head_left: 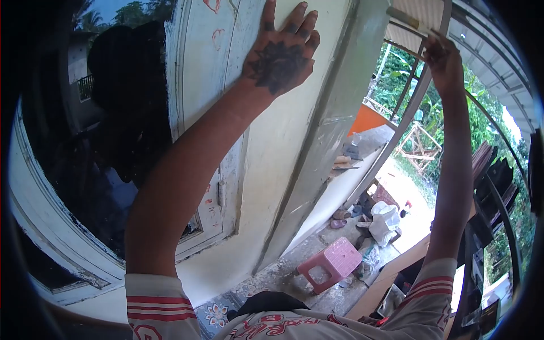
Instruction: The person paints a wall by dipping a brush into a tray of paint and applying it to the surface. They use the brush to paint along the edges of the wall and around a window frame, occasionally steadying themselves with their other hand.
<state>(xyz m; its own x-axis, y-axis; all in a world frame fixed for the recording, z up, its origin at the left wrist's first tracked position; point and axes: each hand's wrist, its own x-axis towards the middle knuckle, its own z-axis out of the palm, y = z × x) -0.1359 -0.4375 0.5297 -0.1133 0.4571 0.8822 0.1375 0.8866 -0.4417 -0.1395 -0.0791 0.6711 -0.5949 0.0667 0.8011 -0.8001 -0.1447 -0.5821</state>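
Observation:
My left hand (pixel 280 59) lies flat against the cream wall (pixel 269 153), beside the white window frame (pixel 207 85), with its fingers spread. A dark tattoo covers its back. Raised at the upper right, my right hand (pixel 445 62) is closed around what looks like a paintbrush (pixel 411 20), its far end pointing up and left toward the top of the grey-green post (pixel 323 119). The finer details of its tip are too blurred to make out. Both arms reach up, well apart from each other.
A pink plastic stool (pixel 340 255) stands on the floor below. Behind it are a white bag (pixel 385 222) and shoes (pixel 339 223). Dark glass (pixel 113 113) fills the left side. A ledge (pixel 377 136) holds small items; a cluttered rack (pixel 498 187) is at right.

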